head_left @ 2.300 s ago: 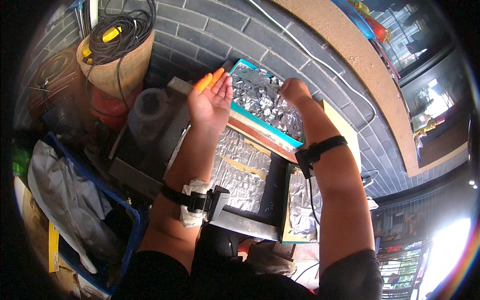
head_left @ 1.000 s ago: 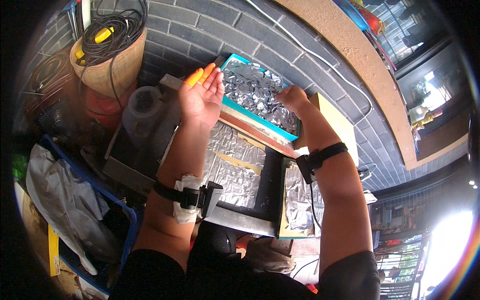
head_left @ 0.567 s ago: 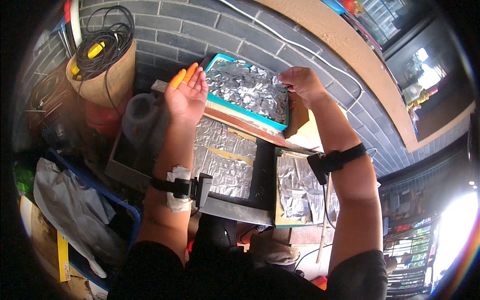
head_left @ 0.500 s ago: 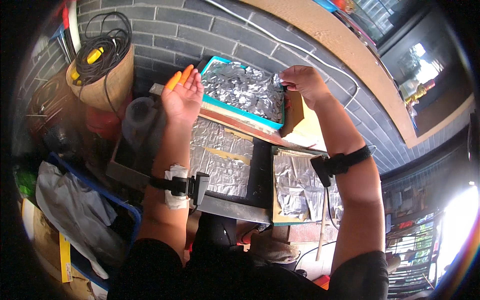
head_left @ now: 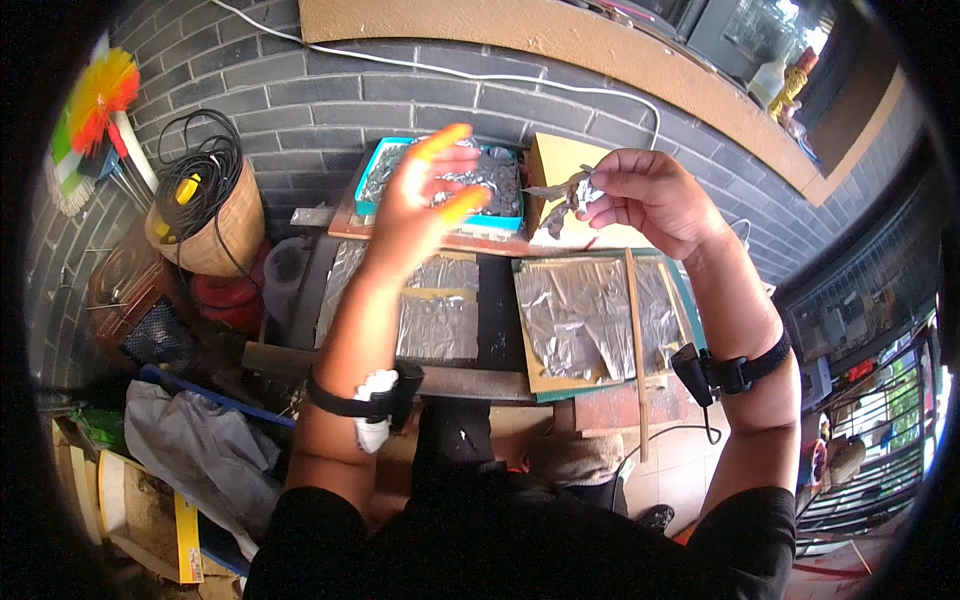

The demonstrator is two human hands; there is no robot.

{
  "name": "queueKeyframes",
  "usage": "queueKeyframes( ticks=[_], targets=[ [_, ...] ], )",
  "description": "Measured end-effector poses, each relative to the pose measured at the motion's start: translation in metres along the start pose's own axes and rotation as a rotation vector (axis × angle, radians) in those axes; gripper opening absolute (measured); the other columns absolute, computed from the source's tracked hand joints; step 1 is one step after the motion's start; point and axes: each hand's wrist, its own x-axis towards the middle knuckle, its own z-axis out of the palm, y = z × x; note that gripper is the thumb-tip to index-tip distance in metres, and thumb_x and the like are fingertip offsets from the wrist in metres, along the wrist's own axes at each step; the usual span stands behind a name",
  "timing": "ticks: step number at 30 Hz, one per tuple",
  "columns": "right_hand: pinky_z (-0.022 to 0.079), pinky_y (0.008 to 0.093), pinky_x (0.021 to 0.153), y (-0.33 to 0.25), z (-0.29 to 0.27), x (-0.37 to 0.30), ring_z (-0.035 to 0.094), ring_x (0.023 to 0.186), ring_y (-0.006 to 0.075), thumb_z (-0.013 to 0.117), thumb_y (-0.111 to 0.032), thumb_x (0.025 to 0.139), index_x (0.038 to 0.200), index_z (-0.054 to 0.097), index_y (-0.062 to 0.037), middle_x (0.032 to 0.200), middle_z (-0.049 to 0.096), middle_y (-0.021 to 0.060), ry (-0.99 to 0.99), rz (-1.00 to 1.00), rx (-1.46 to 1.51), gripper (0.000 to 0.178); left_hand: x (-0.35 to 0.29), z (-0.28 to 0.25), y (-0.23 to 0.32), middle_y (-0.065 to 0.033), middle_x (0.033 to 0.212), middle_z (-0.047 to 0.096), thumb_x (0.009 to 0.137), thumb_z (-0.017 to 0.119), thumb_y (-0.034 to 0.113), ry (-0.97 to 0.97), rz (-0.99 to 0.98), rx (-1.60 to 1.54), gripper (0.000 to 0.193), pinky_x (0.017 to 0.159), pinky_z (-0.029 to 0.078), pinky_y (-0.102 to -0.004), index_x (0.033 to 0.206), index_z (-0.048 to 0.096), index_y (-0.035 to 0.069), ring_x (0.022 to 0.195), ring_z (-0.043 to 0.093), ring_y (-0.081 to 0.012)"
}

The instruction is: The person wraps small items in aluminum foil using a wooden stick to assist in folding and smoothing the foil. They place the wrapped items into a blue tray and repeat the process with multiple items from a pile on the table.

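Observation:
My right hand pinches a crumpled piece of silver foil between thumb and fingers, in front of a yellowish cardboard box. My left hand is slightly blurred, its fingers spread and holding nothing; orange finger covers sit on two of them. Behind it stands a teal tray of crumpled foil, partly hidden by the hand. Nearer me, flat foil sheets lie on the dark table at left. More foil covers a board at right, with a thin wooden stick lying across it.
The cardboard box stands against the grey brick wall, right of the tray. At left, a woven basket holds coiled black cable. Grey cloth drapes over a blue-edged container at lower left. A wooden ledge runs along the wall above.
My right hand has moved away from the tray with the foil, toward me. My left hand has swung right, in front of the tray, its fingers spread. The head view has shifted.

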Motion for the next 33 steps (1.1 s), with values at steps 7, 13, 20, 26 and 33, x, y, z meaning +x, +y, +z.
queueKeyframes(
  ticks=[7, 13, 20, 26, 33],
  targets=[
    [0.057, 0.0288, 0.066, 0.015, 0.010, -0.037, 0.068, 0.073, 0.0212, 0.055, -0.007, 0.090, 0.099, 0.060, 0.0042, 0.088, 0.066, 0.0135, -0.041, 0.026, 0.132, 0.015, -0.020, 0.071, -0.009, -0.0092, 0.107, 0.062, 0.079, 0.069, 0.004, -0.166, 0.116, 0.023, 0.057, 0.089, 0.046, -0.0327, 0.131, 0.045, 0.006, 0.098, 0.058, -0.0170],
    [0.057, 0.0303, 0.066, 0.043, -0.009, -0.061, 0.067, 0.074, 0.0225, 0.053, -0.007, 0.092, 0.103, 0.058, 0.0047, 0.092, 0.064, 0.0145, 0.019, 0.079, 0.236, 0.017, -0.023, 0.082, 0.001, -0.0034, 0.088, 0.060, 0.084, 0.061, -0.002, -0.174, -0.226, -0.179, 0.044, 0.069, 0.047, -0.0221, 0.126, 0.048, 0.001, 0.078, 0.058, -0.0097],
    [0.052, 0.0267, 0.077, 0.089, -0.027, -0.061, 0.063, 0.089, 0.0158, 0.055, -0.007, 0.091, 0.114, 0.057, 0.0028, 0.105, 0.062, 0.0092, 0.079, 0.088, -0.162, 0.025, 0.009, 0.081, 0.024, -0.0040, 0.070, 0.061, 0.079, 0.064, 0.006, -0.507, -0.305, 0.496, 0.042, 0.049, 0.043, -0.0235, 0.119, 0.054, -0.002, 0.054, 0.054, -0.0099],
    [0.046, 0.0291, 0.086, 0.095, -0.008, -0.050, 0.058, 0.099, 0.0183, 0.068, -0.011, 0.080, 0.118, 0.055, 0.0006, 0.108, 0.062, 0.0105, -0.021, -0.083, -0.227, 0.042, 0.033, 0.095, 0.045, -0.0160, 0.086, 0.066, 0.070, 0.069, 0.012, -0.607, -0.076, 0.925, 0.050, 0.068, 0.051, -0.0323, 0.116, 0.056, -0.003, 0.076, 0.064, -0.0214],
    [0.044, 0.0343, 0.089, 0.094, 0.018, -0.040, 0.058, 0.098, 0.0243, 0.075, -0.027, 0.073, 0.114, 0.055, 0.0060, 0.104, 0.062, 0.0160, 0.225, -0.217, -0.686, 0.056, 0.039, 0.113, 0.063, -0.0223, 0.098, 0.064, 0.064, 0.072, 0.015, -0.604, -0.115, 1.134, 0.058, 0.082, 0.049, -0.0354, 0.117, 0.056, -0.003, 0.093, 0.063, -0.0303]
  ],
)
